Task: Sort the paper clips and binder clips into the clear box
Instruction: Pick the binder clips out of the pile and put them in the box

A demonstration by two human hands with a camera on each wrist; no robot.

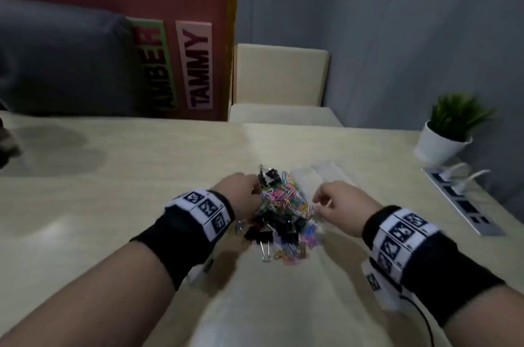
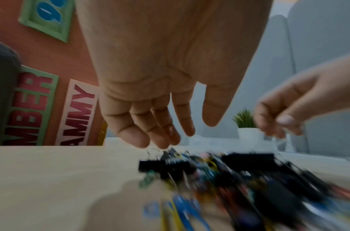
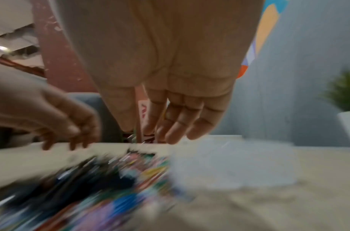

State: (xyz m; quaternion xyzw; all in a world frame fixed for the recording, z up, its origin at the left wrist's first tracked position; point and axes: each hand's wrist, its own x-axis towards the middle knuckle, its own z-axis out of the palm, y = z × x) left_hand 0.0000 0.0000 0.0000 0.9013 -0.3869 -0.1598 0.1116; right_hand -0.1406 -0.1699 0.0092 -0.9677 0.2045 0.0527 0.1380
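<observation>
A heap of coloured paper clips (image 1: 283,202) mixed with black binder clips (image 1: 272,229) lies in the middle of the pale table (image 1: 113,205). The clear box (image 1: 323,176) stands just right of the heap, blurred in the right wrist view (image 3: 229,159). My left hand (image 1: 253,190) hovers at the heap's far left edge. Its fingers (image 2: 162,140) hang loosely curled just above the binder clips' wire handles (image 2: 166,162). My right hand (image 1: 317,200) is between heap and box, thumb and forefinger (image 3: 150,125) pinched on what looks like a small paper clip (image 3: 133,135).
A potted plant (image 1: 450,131) in a white pot stands at the table's right edge, with a power strip (image 1: 462,199) and cables in front of it. A cream chair (image 1: 280,77) sits behind the table. A red board with name labels (image 1: 195,63) is behind on the left.
</observation>
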